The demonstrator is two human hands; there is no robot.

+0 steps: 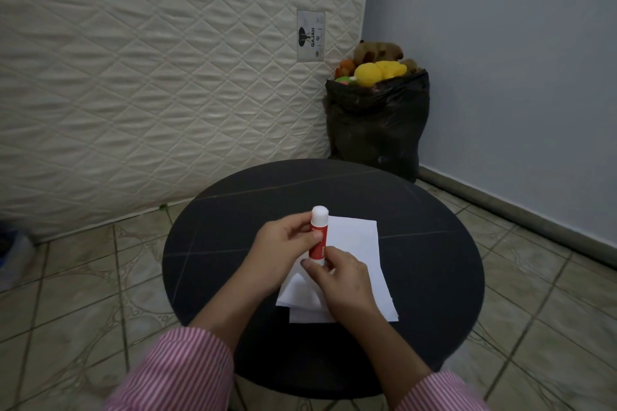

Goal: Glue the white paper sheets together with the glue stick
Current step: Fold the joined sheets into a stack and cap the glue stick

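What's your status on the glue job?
Both hands on glue stick, left hand at cap, right hand at base. Cap on. White paper sheets underneath. Nothing obstructing.

Capped red glue stick [317, 237] stands upright above overlapping white paper sheets [354, 264] (slightly fanned).

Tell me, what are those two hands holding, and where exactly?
Both hold one red glue stick with a white cap. The left hand grips its upper body below the cap; the right hand pinches its bottom end, above the white paper sheets.

The paper sheets [354, 264] lie on the surface [417, 230]; the glue stick [318, 233] is above them, a bag [377, 130] behind.
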